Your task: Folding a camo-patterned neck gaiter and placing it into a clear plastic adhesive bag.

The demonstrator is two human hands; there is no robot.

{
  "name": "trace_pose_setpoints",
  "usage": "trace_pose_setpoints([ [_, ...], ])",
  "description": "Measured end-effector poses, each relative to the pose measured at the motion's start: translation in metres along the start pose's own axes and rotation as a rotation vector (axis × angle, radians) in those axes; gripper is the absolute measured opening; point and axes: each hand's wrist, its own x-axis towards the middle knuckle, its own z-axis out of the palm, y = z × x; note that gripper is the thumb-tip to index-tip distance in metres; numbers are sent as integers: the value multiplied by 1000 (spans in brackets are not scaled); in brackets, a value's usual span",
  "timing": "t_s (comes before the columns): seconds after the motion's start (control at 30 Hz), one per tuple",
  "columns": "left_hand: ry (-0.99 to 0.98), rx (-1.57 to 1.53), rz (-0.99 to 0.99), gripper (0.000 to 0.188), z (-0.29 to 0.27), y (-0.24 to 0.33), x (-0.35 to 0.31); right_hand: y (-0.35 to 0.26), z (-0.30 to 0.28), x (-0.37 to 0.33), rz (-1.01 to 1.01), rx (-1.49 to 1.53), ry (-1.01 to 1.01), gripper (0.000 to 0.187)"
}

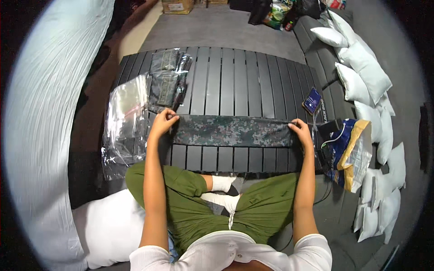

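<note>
A long strip of dark green digital-camouflage cloth [233, 131] lies stretched across the near part of the black slatted table [221, 81]. My left hand [163, 122] pinches its upper left corner between thumb and fingers. At the other end, my right hand [302, 132] grips the upper right corner the same way. The cloth looks flat and taut, its long edges running nearly level. Just beyond my left hand are camouflage pieces in clear plastic packets [163, 83], stacked in overlapping rows.
Clear plastic bags [125, 117] are piled at the table's left edge. A phone [312, 100] lies on the right side, near a blue and yellow bag [347, 153]. White pillows [366, 72] line the grey sofa on the right. A cardboard box [177, 6] stands far back.
</note>
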Motion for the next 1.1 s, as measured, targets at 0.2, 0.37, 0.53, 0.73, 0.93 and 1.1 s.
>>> trace_pose_setpoints([
  [0.2,-183,177,-245,35,-6,-9,-5,-3,8,-1,307,161,-14,16],
  [0.37,-206,117,-362,33,-8,-10,-7,21,17,6,175,-182,164,32],
  [0.53,-170,63,-373,33,-12,-17,-8,27,21,6,162,-213,236,38],
  [0.73,-196,137,-408,34,-10,-25,-9,12,29,2,163,-362,334,35],
  [0.93,-41,387,-380,33,-14,-24,-16,13,36,4,115,-332,360,35],
  [1.1,247,846,-349,28,13,54,-37,-2,20,-10,-16,-524,549,31],
])
